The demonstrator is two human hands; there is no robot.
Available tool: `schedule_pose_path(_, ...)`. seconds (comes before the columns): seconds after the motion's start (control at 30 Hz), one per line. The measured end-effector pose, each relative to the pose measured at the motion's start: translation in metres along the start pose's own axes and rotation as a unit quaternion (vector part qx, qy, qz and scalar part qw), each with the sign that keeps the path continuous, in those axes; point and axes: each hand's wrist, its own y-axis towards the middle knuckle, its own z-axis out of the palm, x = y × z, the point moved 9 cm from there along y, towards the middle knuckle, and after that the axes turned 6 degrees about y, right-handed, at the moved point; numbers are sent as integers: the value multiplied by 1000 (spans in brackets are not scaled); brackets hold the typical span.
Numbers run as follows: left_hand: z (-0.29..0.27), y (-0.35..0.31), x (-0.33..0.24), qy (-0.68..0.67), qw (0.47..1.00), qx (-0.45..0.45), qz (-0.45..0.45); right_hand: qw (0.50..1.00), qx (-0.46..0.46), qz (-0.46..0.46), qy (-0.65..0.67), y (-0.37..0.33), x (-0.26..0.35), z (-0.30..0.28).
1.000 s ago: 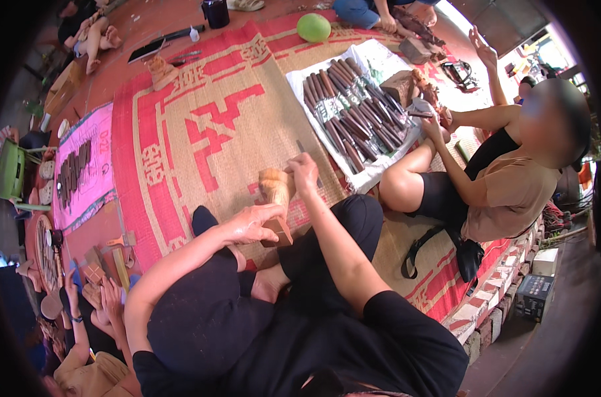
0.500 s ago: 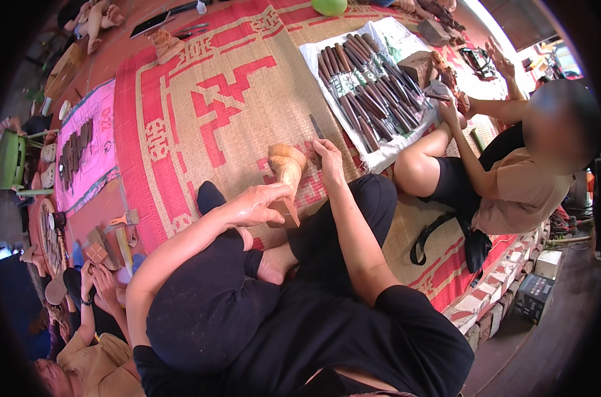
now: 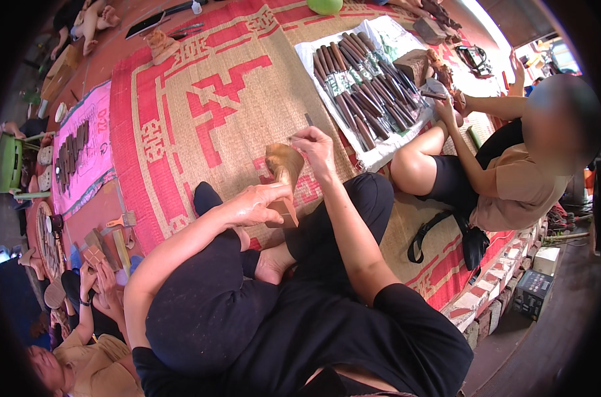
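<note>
One carving is pointing away from us; left fingers are clasping its base; right fingers are pinching a tool beside its top.

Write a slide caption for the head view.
Left hand grips a wooden piece; right hand holds a slim tool near its far end, over a patterned mat.

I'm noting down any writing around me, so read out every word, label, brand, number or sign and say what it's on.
Pink cloth: large red characters, which I won't copy out.
White sheet: green print, partly covered, too broken up to read.
Dark box: pale print, too small and blurred to read.
Carved wood: no lettering that I can make out.
</note>
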Motion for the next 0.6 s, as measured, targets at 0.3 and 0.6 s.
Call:
schedule_pose_path(0.3, 4, 0, -1, 34, 999, 23, 13, 980, 89, 54, -170, -14, -10, 16)
schedule_pose_path(0.6, 3, 6, 0, 27, 999, 14, 22, 969, 0, 28, -247, -12, -26, -2)
